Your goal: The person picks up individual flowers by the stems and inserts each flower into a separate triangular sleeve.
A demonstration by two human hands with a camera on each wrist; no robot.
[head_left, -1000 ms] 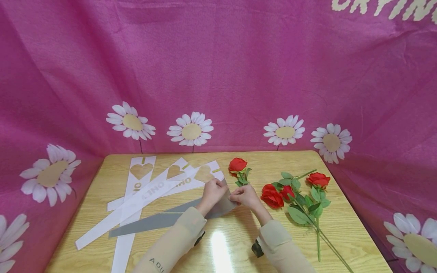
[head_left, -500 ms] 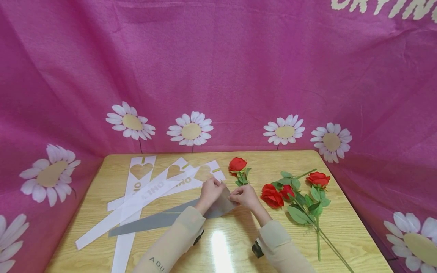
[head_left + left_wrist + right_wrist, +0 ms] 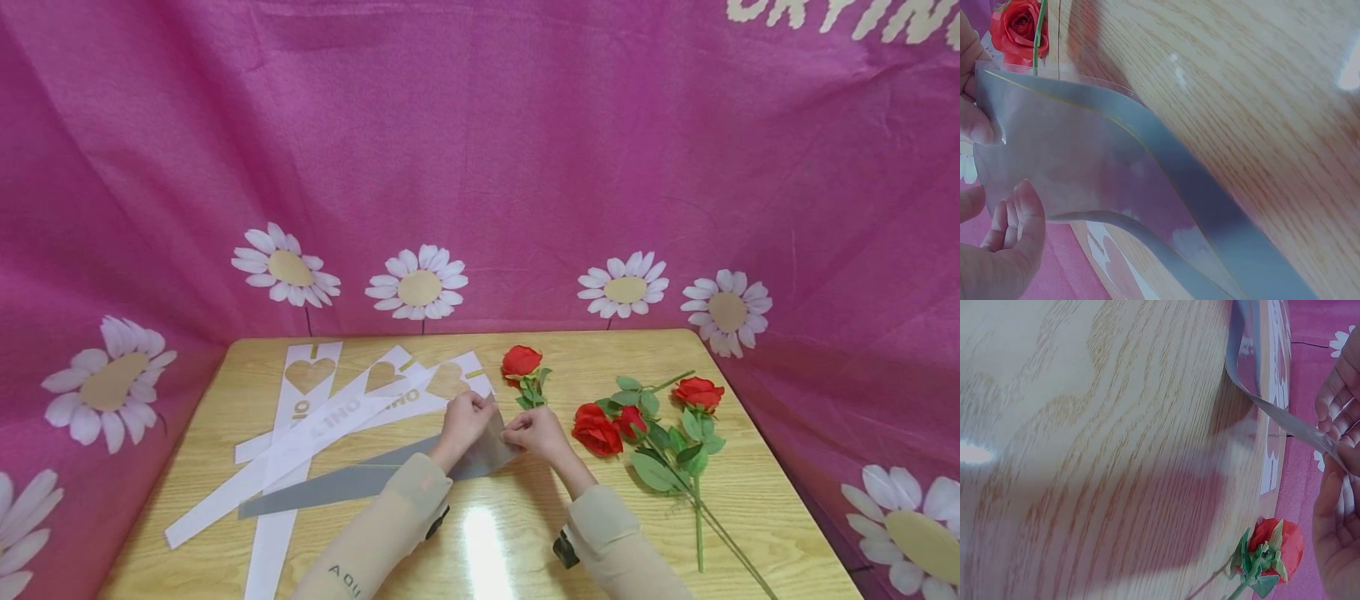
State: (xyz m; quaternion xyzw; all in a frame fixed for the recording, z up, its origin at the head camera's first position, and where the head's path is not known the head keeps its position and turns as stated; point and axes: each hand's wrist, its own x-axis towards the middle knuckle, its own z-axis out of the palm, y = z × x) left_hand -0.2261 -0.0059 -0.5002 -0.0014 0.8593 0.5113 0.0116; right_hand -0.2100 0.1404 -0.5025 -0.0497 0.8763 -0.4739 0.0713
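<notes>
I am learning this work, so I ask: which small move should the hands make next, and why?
Probably the left hand and right hand should ease open the wide end of the grey flower sleeve: both pinch its edge there, no rose shows inside, and a red rose lies just beyond them.

The head view is bright and even, with white glare (image 3: 485, 552) on the table (image 3: 615, 358), midway between its side edges and well short of the far edge. Both wrist views are dimmer and hazier; the left catches a small glint (image 3: 1004, 141) on the film (image 3: 1085, 150).
</notes>
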